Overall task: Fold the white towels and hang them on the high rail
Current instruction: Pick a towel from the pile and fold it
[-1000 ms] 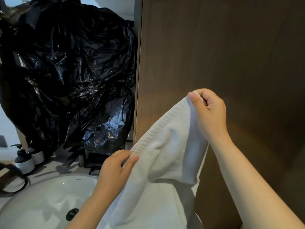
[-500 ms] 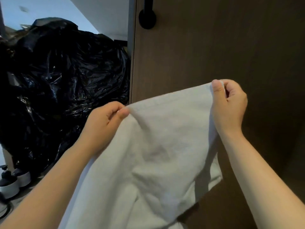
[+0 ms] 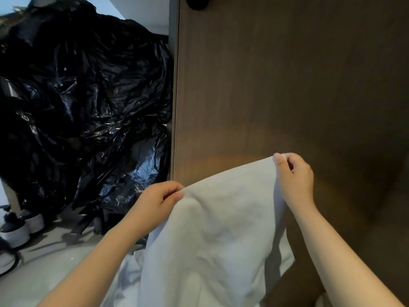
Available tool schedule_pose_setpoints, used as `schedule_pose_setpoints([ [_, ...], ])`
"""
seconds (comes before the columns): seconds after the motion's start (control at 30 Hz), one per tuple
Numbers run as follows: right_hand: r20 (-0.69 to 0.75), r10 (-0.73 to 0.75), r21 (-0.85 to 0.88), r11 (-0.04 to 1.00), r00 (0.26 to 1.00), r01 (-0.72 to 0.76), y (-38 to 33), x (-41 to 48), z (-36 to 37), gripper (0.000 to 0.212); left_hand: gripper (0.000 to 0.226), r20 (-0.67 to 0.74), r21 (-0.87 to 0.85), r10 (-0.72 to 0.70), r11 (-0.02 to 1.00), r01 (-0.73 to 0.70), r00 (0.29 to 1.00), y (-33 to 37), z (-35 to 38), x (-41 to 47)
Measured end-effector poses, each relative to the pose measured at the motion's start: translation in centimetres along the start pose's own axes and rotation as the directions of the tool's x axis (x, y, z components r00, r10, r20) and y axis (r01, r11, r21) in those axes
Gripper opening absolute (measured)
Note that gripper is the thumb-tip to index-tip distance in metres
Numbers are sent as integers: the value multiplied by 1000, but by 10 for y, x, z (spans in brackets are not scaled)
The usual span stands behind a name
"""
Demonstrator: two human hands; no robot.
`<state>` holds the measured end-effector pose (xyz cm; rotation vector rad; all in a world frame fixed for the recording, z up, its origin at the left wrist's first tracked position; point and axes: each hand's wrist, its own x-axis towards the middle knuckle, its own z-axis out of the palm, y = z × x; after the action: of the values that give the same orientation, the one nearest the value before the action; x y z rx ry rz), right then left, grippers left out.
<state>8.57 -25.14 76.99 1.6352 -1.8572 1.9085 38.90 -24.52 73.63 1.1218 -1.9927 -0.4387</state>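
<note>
A white towel (image 3: pixel 219 235) hangs spread in front of me, held up by its top edge. My left hand (image 3: pixel 155 202) pinches the top left corner. My right hand (image 3: pixel 294 180) pinches the top right corner, a bit higher than the left. The cloth drapes down past the bottom of the view, with more white fabric bunched below it at lower left. A black round rail mount (image 3: pixel 197 3) shows on the brown wood panel at the top edge; the rail itself is out of view.
A brown wood panel (image 3: pixel 287 85) fills the right side behind the towel. A large crumpled black plastic bag (image 3: pixel 84 107) covers the left. Two dark pump bottles (image 3: pixel 20 227) stand on the pale counter (image 3: pixel 44 269) at far left.
The camera has tilted down and my hands sit lower in view. The towel stays stretched between both hands, and the rail mount has slid to the top edge.
</note>
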Motion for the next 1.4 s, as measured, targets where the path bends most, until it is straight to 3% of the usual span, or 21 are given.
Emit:
schedule_pose_setpoints([
  [0.27, 22, 51, -86, 995, 998, -49, 13, -7, -18, 11, 22, -185, -193, -10, 981, -27, 983, 13, 22, -15],
  [0.33, 75, 8, -195, 981, 997, 7, 9, -14, -21, 19, 19, -157, -190, -1, 981, -30, 988, 17, 25, -16],
  [0.4, 187, -117, -291, 942, 975, 169, -5, -27, -18, 30, 20, -132, -197, -6, 980, -20, 991, 21, 29, -18],
  [0.47, 365, -275, -249, 892, 890, 377, -22, -46, -10, 35, 20, -121, -190, -3, 982, -21, 993, 25, 34, -19],
  [0.53, 537, -350, -137, 862, 768, 489, -31, -68, 0, 37, 17, -113, -174, 18, 984, -37, 993, 29, 39, -21],
  [0.6, 635, -355, -79, 854, 686, 515, -30, -85, 8, 38, 15, -103, -158, 53, 985, -69, 993, 32, 43, -23],
  [0.8, 735, -379, 46, 855, 563, 516, -17, -88, 21, 22, 13, -68, -142, 107, 983, -116, 992, 32, 48, -32],
  [1.1, 728, -268, -3, 919, 631, 394, 3, -95, 22, 24, 22, -44, -155, -25, 988, 18, 999, 15, 45, -62],
  [1.27, 699, -302, 52, 926, 648, 374, 0, -100, 21, 19, 15, -101, -156, -70, 986, 53, 992, 11, 42, -72],
  [1.4, 697, -304, 78, 932, 649, 353, -2, -105, 20, 20, 14, -53, -191, -132, 974, 120, 990, 12, 41, -75],
])
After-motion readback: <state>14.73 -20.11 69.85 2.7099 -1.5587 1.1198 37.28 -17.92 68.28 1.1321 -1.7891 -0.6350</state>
